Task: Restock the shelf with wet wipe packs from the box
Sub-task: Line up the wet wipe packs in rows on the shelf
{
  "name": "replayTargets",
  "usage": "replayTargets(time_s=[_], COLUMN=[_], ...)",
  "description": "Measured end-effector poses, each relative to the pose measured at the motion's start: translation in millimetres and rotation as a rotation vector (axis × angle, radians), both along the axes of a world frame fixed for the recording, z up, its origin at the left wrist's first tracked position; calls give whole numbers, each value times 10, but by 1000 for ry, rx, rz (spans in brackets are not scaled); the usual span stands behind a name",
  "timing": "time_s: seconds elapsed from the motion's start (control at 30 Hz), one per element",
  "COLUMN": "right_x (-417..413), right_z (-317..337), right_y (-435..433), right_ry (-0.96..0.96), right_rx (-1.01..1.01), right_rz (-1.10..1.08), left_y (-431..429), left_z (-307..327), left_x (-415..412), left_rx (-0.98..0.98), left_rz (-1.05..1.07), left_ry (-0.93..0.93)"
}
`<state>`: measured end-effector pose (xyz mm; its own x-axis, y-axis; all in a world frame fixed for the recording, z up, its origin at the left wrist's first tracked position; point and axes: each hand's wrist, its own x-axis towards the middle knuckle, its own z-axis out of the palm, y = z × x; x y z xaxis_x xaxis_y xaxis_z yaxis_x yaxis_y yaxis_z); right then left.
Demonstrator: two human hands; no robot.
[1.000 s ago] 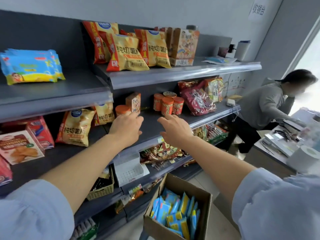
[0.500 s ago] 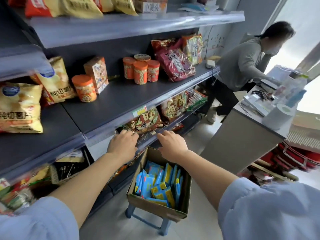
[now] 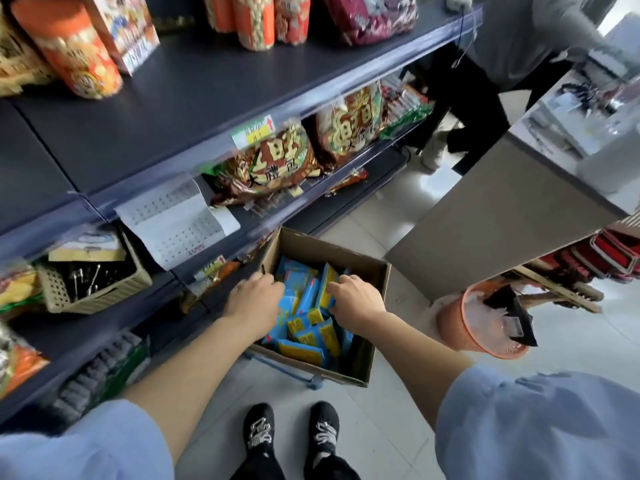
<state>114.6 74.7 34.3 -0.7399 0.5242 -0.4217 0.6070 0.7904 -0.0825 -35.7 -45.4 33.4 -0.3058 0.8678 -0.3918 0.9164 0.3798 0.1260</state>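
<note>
Your left hand [image 3: 254,301] and right hand [image 3: 356,299] reach into the open brown cardboard box [image 3: 377,306], which stands by the dark grey shelf unit [image 3: 173,109]. The blue-and-yellow wet wipe packs [image 3: 304,327] lie inside it. The fingers of your 2 hands curl down among them, but I cannot tell whether they grip any.

Left hand [image 3: 254,299], right hand [image 3: 356,299] side by side, reaching down, fingers curled, grip unclear
</note>
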Motion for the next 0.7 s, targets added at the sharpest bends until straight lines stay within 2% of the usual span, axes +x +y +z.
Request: replayTargets(time_s=[0.23, 0.37, 0.6, 0.7], right_x=[99, 111, 136, 104], right_z=[-781, -1076, -1373, -1287], right_y=[60, 114, 156, 242], right_ry=[-148, -223, -202, -148], right_rx=[-60, -67, -86, -141], right_rz=[128, 179, 142, 68], left_y=[131, 221, 369, 407], left_z=[-788, -1181, -1510, -1425], left_x=[263, 381, 396, 305], left_rx=[-198, -201, -277, -197], left_rz=[-13, 46, 80, 153], left_ry=[-128, -206, -170, -201])
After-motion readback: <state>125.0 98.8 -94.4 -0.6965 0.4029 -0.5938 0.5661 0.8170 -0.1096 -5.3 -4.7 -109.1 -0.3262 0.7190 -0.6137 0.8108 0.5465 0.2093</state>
